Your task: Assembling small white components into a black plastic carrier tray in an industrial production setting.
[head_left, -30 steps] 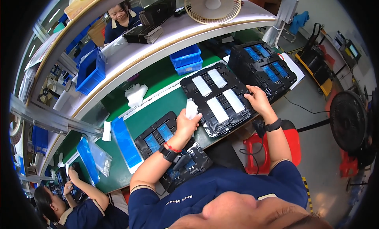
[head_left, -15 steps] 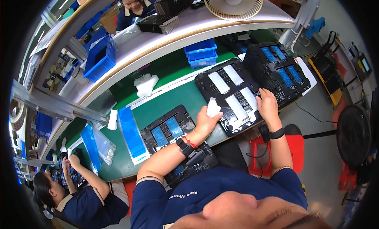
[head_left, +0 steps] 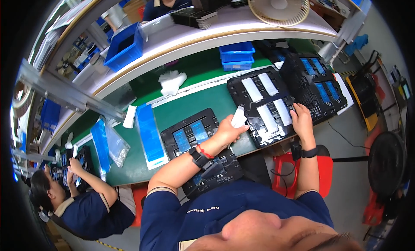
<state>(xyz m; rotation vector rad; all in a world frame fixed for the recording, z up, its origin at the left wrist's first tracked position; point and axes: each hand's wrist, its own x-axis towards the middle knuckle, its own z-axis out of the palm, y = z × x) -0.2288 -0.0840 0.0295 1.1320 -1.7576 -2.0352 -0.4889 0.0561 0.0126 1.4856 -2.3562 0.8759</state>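
A black moulded plastic tray (head_left: 279, 98) with several white strips set in it lies in front of me on the green table, to the right. My left hand (head_left: 229, 132) is closed around a crumpled white wipe or paper piece (head_left: 238, 117), beside the tray's left edge. My right hand (head_left: 303, 120) rests at the tray's right edge, its fingers curled over the rim. Below my left forearm, another black tray (head_left: 167, 137) holds blue rectangular pieces (head_left: 199, 130); my arm hides part of it.
Stacked black trays (head_left: 302, 80) with blue pieces stand at the right. Blue film sheets (head_left: 149, 136) and a clear bag (head_left: 117, 147) lie left. White tissue (head_left: 172, 81) and blue bins (head_left: 237, 56) sit under the shelf (head_left: 207, 42). A co-worker (head_left: 88, 203) works at left.
The view has shifted, so the table appears farther right. My left hand, with the white piece, has drawn slightly away from the tray's left edge. My right hand stays at its right edge.
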